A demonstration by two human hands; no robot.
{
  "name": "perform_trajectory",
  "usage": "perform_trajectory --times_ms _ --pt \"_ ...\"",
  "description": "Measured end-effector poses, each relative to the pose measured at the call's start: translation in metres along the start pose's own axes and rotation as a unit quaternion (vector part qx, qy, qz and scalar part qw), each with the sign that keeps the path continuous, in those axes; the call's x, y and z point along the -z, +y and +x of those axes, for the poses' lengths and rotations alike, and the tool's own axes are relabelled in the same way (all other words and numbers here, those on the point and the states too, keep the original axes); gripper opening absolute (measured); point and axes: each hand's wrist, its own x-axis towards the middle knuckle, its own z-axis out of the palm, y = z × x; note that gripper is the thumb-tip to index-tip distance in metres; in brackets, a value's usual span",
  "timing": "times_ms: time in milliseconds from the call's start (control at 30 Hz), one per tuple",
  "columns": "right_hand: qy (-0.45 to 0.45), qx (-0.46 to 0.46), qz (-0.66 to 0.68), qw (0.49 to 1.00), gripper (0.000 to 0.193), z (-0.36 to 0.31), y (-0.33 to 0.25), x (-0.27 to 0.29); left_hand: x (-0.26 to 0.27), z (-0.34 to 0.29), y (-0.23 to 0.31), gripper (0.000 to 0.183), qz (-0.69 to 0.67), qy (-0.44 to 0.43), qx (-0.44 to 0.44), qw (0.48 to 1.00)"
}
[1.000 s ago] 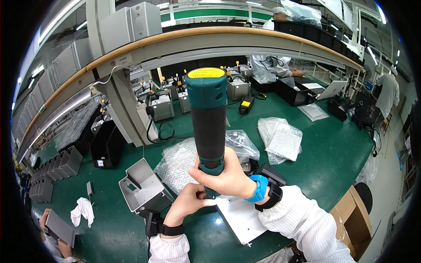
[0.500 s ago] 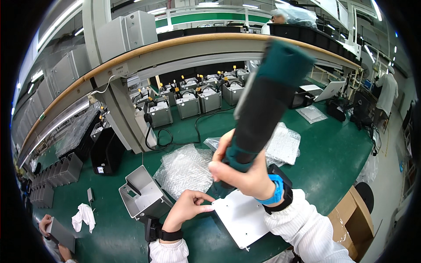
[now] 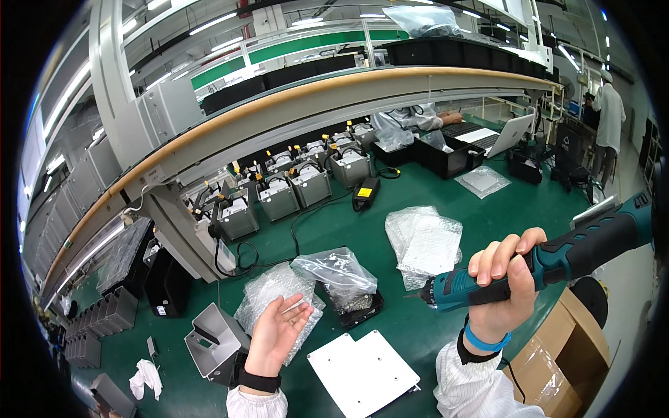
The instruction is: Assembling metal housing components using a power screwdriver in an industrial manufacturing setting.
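Note:
My right hand [image 3: 507, 282] grips a teal and black cordless screwdriver [image 3: 592, 251] out to the right, its tip pointing left over the table. My left hand [image 3: 277, 334] is open, palm turned up and fingers apart, above a sheet of bubble wrap [image 3: 261, 296]. Between and below the hands a white plate [image 3: 362, 376] with small holes lies flat. Just beyond it sits a black tray [image 3: 362, 315], partly covered by a clear plastic bag [image 3: 338, 268]; its contents are hard to make out. A grey open housing [image 3: 219, 341] stands left of my left hand.
More bubble wrap [image 3: 425, 240] lies beyond the screwdriver. Grey units [image 3: 310, 184] with yellow-tipped cables stand in rows under the shelf [image 3: 334, 80]. A black adapter [image 3: 366, 194], laptop [image 3: 509, 136], white cloth [image 3: 145, 380] and cardboard box [image 3: 550, 355] surround the work area. Other people are at the back.
My right hand has swung the screwdriver from upright over the plate to lying sideways at the right. My left hand has left the plate's edge and opened. The view has shifted.

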Motion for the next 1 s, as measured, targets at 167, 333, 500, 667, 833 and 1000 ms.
perform_trajectory --times_ms 167,333,500,667,833,1000 --pt "0.005 -0.007 0.019 1.000 0.028 0.015 -0.011 0.026 -0.036 0.045 -0.002 0.053 0.009 -0.007 -0.002 1.000" --pt "0.040 -0.020 0.066 0.997 0.027 0.024 -0.011 0.041 -0.055 0.075 -0.004 0.081 0.039 0.051 -0.007 0.998" --pt "0.020 -0.050 0.140 0.989 0.026 0.026 -0.014 0.044 -0.076 0.073 -0.007 0.088 0.050 0.070 -0.041 0.995" --pt "-0.006 -0.096 0.147 0.984 0.027 0.027 -0.012 0.041 -0.085 0.041 -0.008 0.079 0.143 0.073 -0.078 0.984" --pt "-0.047 -0.186 0.051 0.980 0.030 0.014 0.009 0.018 -0.063 -0.015 -0.031 0.037 0.525 -0.078 -0.300 0.793" --pt "-0.146 -0.223 -0.001 0.964 0.025 -0.003 0.035 -0.008 -0.039 -0.046 -0.061 0.013 0.650 -0.226 -0.364 0.627"
